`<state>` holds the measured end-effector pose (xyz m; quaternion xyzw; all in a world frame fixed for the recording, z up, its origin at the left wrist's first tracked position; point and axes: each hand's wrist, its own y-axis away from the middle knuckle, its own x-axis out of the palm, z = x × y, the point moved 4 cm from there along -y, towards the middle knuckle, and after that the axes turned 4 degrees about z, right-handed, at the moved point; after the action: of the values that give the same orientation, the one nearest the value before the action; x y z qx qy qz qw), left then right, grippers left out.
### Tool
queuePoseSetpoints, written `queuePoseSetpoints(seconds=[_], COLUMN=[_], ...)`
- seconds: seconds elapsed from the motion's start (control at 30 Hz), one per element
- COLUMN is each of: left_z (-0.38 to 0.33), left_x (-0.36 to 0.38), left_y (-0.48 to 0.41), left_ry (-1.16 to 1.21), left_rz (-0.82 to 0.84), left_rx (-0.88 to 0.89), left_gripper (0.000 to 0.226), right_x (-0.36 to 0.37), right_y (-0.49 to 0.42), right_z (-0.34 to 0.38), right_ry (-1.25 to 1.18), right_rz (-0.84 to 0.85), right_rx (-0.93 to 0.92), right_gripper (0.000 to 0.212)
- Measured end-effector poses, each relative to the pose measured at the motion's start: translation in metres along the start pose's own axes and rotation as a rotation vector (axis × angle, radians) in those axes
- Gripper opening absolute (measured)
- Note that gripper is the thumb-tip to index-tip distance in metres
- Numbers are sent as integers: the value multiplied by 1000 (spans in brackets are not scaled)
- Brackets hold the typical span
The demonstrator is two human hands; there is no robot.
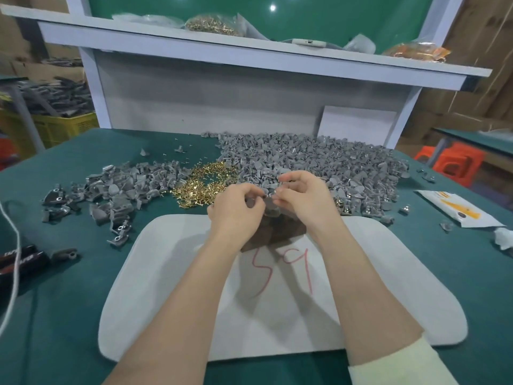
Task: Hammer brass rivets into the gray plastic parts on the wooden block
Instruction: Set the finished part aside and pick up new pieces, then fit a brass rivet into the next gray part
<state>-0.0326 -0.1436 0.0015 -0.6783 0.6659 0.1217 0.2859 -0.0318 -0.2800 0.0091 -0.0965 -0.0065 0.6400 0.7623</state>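
My left hand [236, 209] and my right hand [302, 198] meet above the dark wooden block [280, 234], which stands at the far edge of a white mat [388, 273]. Both hands pinch small gray plastic parts [270, 208] between their fingertips, just over the block. A pile of brass rivets [200, 184] lies on the green table behind my left hand. A large heap of gray plastic parts [333, 162] spreads behind my right hand. No hammer shows in view.
A second, darker heap of gray parts [111, 190] lies at the left. A black object [22, 259] and a white cord [14, 273] sit at the left edge, a paper packet [458, 209] at the right. A white shelf [249, 54] stands behind the table.
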Motion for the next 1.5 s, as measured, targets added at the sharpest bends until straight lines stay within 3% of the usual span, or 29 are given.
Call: queuePoseSetpoints(seconds=[0.17,0.57,0.7,0.87,1.0,1.1,1.3,1.5], left_z=[-6,-11,-13,-13,-4,5,6,8], left_x=[1,1,-1,2,5,5,10,11], left_y=[1,4,6,5,0,-2,-1,-1], left_ry=[27,-51,-70,-165,-191,-203,-217,-241], left_rz=[-25,-64,-108,-132,-43,22,57,50], left_rx=[108,146,203,239,164,64,49,49], left_gripper=[12,11,13,5,18,22,5,2], right_x=[3,4,3,1,-7,-10,-6,-4], right_y=[4,3,5,6,4,5,4,6], right_z=[9,4,5,7,6,4,-1,-1], right_ry=[214,224,210,249,406,516,682,722], right_rz=[-16,2,60,80,-2,30,116,133], right_rx=[-121,-60,-43,-44,-102,-127,-115,-124], right_gripper=[18,5,25,26,17,10,10,12])
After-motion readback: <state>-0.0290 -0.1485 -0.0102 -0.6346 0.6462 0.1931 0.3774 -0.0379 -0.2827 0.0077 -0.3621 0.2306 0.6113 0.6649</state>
